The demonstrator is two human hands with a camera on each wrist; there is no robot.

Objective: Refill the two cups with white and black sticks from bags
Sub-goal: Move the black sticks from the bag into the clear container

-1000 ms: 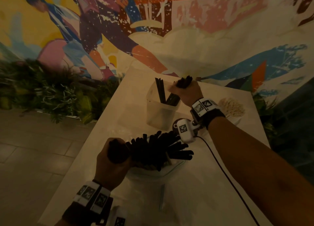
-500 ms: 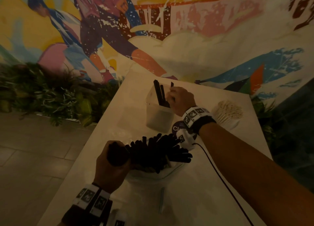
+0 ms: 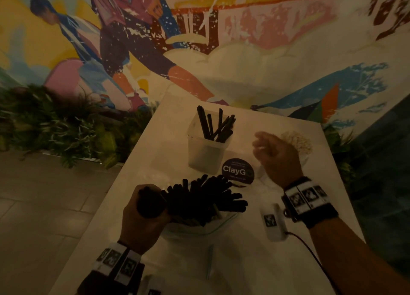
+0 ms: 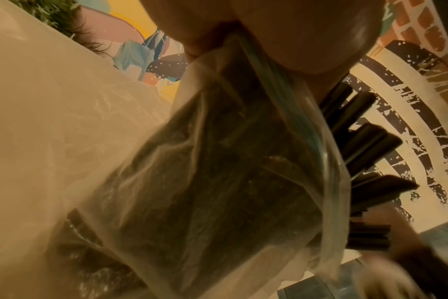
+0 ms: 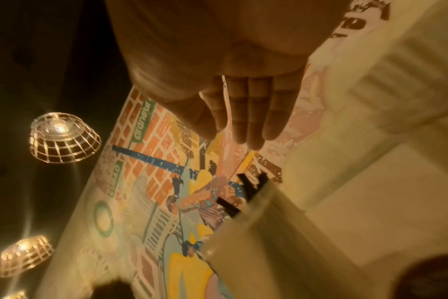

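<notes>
Table (image 3: 277, 261): white, running away from me toward the painted wall (image 3: 266, 51); it carries everything below
Bag (image 3: 188, 229): clear plastic, standing near me on the table; my left hand (image 3: 144, 219) grips its bunched side, fingers curled round plastic and sticks together
Bag, left wrist view only: the plastic film (image 4: 218, 182) wraps the dark bundle and a bluish seal strip runs along the mouth, detail the head view loses in the gloom
Black sticks in bag (image 3: 206, 197): long axes fan out of the mouth, tips pointing up and to my right
Black cup (image 3: 207, 153): translucent, square-sided, farther along the table beyond the bag; its sticks (image 3: 216, 126) stand near upright, some leaning left, others right
White cup (image 3: 297, 143): right of the black cup, partly behind my right hand, pale stick ends bunched upward
Right hand (image 3: 275, 155): raised between the two cups, holding nothing
Right hand, right wrist view only: fingers (image 5: 243, 113) straight and together, palm bare; cup rim (image 5: 246, 214) below with black tips showing
Sticker (image 3: 237, 170): dark round label reading "ClayG", beside the black cup
</notes>
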